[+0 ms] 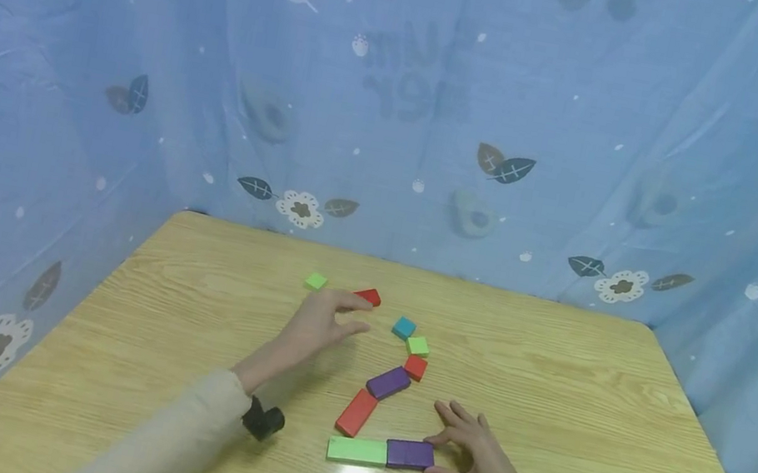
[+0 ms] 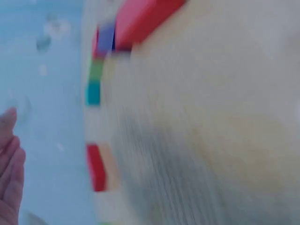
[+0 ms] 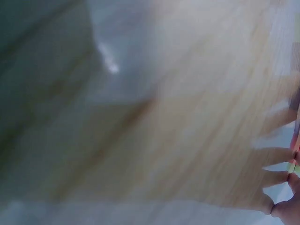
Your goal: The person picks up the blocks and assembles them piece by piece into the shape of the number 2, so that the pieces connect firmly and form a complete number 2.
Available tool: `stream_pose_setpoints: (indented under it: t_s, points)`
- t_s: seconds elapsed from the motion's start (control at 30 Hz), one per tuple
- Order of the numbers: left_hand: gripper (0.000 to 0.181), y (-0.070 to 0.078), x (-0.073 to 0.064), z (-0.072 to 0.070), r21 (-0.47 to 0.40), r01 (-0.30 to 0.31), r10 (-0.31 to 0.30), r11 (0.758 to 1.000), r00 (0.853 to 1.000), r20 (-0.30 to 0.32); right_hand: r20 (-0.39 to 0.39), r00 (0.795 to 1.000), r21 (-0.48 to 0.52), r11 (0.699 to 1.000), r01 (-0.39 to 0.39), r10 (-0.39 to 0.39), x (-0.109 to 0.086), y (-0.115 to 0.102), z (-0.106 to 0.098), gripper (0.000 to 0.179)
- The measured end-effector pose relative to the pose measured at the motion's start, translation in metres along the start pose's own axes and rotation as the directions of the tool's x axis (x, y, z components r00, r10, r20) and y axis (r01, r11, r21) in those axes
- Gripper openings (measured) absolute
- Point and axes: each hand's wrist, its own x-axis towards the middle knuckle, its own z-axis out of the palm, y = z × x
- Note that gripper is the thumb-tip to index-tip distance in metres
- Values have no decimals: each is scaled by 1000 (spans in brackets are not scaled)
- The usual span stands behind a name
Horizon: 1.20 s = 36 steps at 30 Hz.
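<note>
My left hand (image 1: pixel 317 325) hovers over the table's far-left part, thumb and fingers apart with nothing between them. Just beyond its fingertips lies a red block (image 1: pixel 372 296), partly hidden by the hand; the left wrist view shows it at the table's far side. My right hand (image 1: pixel 483 468) pinches the right end of a purple block (image 1: pixel 411 454) between thumb and index finger. That block lies end to end with a long green block (image 1: pixel 358 451). Only some fingers (image 3: pixel 276 178) appear at the right wrist view's edge.
A curving row runs away from the green block: a long red block (image 1: pixel 357 413), a purple block (image 1: pixel 389 383), a small red block (image 1: pixel 415 367), a small green block (image 1: pixel 418 347) and a blue block (image 1: pixel 404 327). Another green block (image 1: pixel 316 282) lies far left. A patterned blue curtain (image 1: pixel 432 110) surrounds the table.
</note>
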Motion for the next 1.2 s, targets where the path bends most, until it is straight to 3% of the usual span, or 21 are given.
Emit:
stream_pose_setpoints:
  t_s: [0.07, 0.13, 0.3, 0.4, 0.67, 0.8, 0.93, 1.07, 1.2]
  points:
    - [31, -15, 18, -1, -8, 63, -63, 998, 996, -67, -5, 1000, 3, 1000, -1, 1, 1, 0, 0, 22]
    - [32, -31, 31, 2, -22, 139, -141, 990, 987, -83, -9, 1000, 2, 1000, 1, -1, 1, 1, 1, 22]
    - [41, -60, 45, 16, -109, 293, -298, 950, 954, -28, -21, 1000, 15, 1000, 8, -8, -4, 1, 2, 20]
    - [45, -70, 48, 24, -123, 337, -338, 934, 941, 8, -19, 1000, 29, 1000, -1, 1, -4, 1, 3, 20]
    - [32, -72, 58, 28, -55, 296, -298, 953, 954, -19, -9, 1000, 41, 999, -11, 11, -2, 2, 3, 20]
    - [32, -69, 63, 21, -53, 290, -290, 956, 957, 1, -14, 1000, 41, 999, -6, 6, -2, 3, 4, 20]
    - [34, -68, 64, 12, -21, 236, -235, 972, 972, 27, -14, 1000, 54, 998, -10, 11, -2, 3, 4, 19]
    - [34, -70, 60, 4, -17, 176, -175, 984, 983, 62, -9, 1000, 57, 998, -15, 16, -2, 4, 5, 19]
    - [35, -72, 54, -3, -6, 161, -159, 987, 983, 91, -16, 1000, 47, 999, -9, 10, -2, 4, 4, 20]
